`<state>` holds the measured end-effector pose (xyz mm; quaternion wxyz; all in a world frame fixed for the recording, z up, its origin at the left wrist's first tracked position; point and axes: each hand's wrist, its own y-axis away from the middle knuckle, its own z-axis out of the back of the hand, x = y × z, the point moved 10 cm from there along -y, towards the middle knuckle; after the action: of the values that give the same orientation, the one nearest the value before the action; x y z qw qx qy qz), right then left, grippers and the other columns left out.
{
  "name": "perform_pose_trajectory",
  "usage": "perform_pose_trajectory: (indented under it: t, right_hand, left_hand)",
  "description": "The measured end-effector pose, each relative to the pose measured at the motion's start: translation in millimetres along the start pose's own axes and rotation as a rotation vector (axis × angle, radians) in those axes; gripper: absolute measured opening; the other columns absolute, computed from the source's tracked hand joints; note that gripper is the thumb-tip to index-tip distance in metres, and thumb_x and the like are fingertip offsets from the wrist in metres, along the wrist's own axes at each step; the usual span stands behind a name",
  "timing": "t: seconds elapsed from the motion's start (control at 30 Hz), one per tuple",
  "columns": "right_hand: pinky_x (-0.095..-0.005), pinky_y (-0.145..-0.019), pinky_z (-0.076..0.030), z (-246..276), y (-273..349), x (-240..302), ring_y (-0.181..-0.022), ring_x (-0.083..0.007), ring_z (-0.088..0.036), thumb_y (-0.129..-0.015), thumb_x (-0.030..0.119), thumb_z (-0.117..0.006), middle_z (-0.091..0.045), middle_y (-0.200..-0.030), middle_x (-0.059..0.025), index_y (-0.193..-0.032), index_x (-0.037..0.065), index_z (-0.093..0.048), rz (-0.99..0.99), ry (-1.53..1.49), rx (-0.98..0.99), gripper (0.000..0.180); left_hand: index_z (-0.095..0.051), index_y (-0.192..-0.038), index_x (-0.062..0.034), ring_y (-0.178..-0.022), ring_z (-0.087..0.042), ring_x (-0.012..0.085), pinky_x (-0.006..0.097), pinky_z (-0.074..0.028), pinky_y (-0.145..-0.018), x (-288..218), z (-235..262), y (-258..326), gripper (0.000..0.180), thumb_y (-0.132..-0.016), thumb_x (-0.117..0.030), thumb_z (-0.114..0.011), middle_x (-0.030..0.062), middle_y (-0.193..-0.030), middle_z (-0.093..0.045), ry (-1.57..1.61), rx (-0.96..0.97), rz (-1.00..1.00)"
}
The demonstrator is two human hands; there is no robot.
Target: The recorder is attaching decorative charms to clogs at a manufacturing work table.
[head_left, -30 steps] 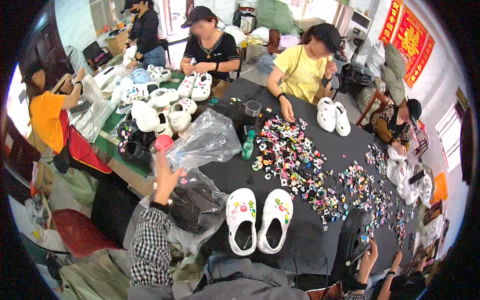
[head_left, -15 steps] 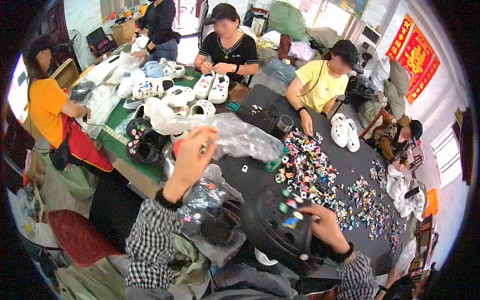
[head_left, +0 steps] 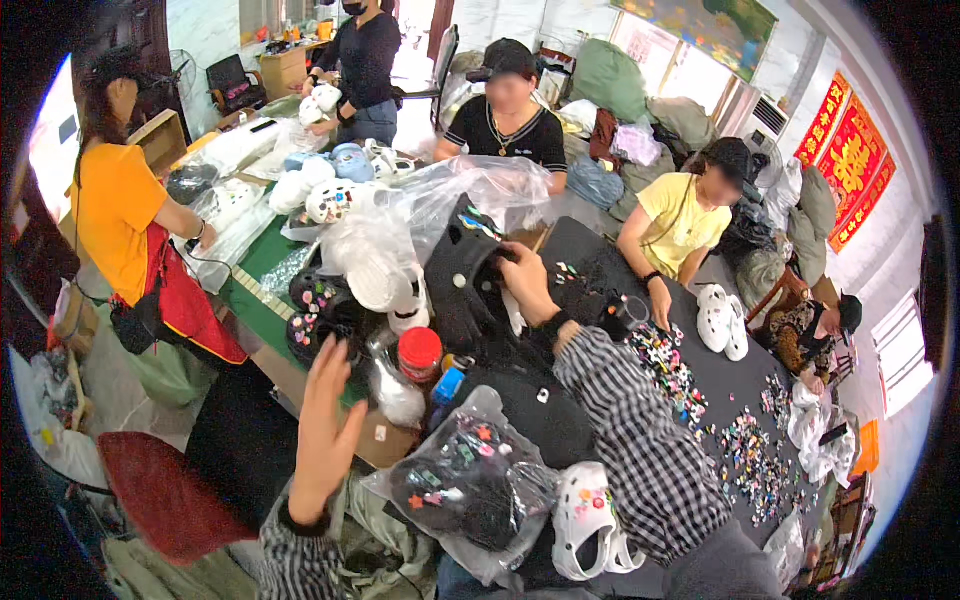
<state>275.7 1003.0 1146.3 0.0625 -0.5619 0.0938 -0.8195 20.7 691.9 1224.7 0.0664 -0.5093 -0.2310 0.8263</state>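
Observation:
My right hand [head_left: 530, 285] grips a black clog [head_left: 465, 275] by its edge, out over the middle of the table. Colourful charms sit on the clog's far end. My left hand [head_left: 328, 430] is raised at the lower left, fingers stretched and apart, holding nothing. Beside it stands a jar with a red lid [head_left: 419, 348]. A clear plastic bag [head_left: 470, 485] with dark clogs and charms inside lies between my arms. Next to that bag, below my right forearm, is a white clog [head_left: 582, 520] with charms.
Loose charms [head_left: 755, 450] are heaped across the black tabletop on the right. A white clog pair [head_left: 720, 320] stands near a person in yellow [head_left: 680, 220]. White clogs and clear plastic wrap [head_left: 490, 190] crowd the far left. Other people stand or sit around the table.
My right hand has carried the black clog forward and left, away from the charm heap. My left hand has dropped down and left, its fingers spreading. The plastic wrap lies farther back.

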Motion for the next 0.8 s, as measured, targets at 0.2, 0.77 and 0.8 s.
perform_pose_trajectory:
  t: [0.2, 0.77, 0.8]
  right_hand:
    - [-0.0366, -0.081, -0.049, -138.3, -80.0, -56.7, -0.089, -0.0287, -0.066, -0.079, 0.028, -0.066, -0.069, -0.099, -0.0172, -0.117, 0.001, -0.063, -0.095, -0.251, 0.063, 0.047]
    - [-0.0275, -0.09, -0.046, -32.6, 141.4, 50.9, -0.109, -0.0138, -0.056, -0.098, 0.023, -0.053, -0.058, -0.121, -0.0065, -0.132, 0.003, -0.05, -0.044, -0.333, 0.896, 0.04]
    - [-0.029, -0.091, -0.047, -0.6, 160.8, 52.3, -0.11, -0.0149, -0.057, -0.099, 0.021, -0.052, -0.058, -0.122, -0.0074, -0.132, 0.002, -0.049, 0.016, -0.276, 0.906, 0.039]
  left_hand:
    - [-0.051, -0.13, -0.0004, -0.124, -0.048, 0.029, 0.038, -0.04, -0.101, 118.3, 22.6, 192.3, 0.041, -0.1, -0.027, -0.051, 0.015, -0.132, -0.053, -0.104, -0.035, 0.558]
    - [-0.062, -0.109, 0.0021, -0.095, -0.06, 0.0166, 0.029, -0.046, -0.085, 94.3, -85.5, 272.8, 0.021, -0.093, -0.008, -0.053, 0.0088, -0.102, -0.066, 0.328, -0.059, 0.841]
    - [-0.061, -0.11, 0.0029, -0.095, -0.06, 0.0164, 0.028, -0.046, -0.086, 96.3, -97.6, 262.6, 0.021, -0.094, -0.009, -0.053, 0.0081, -0.102, -0.065, 0.247, 0.008, 0.82]
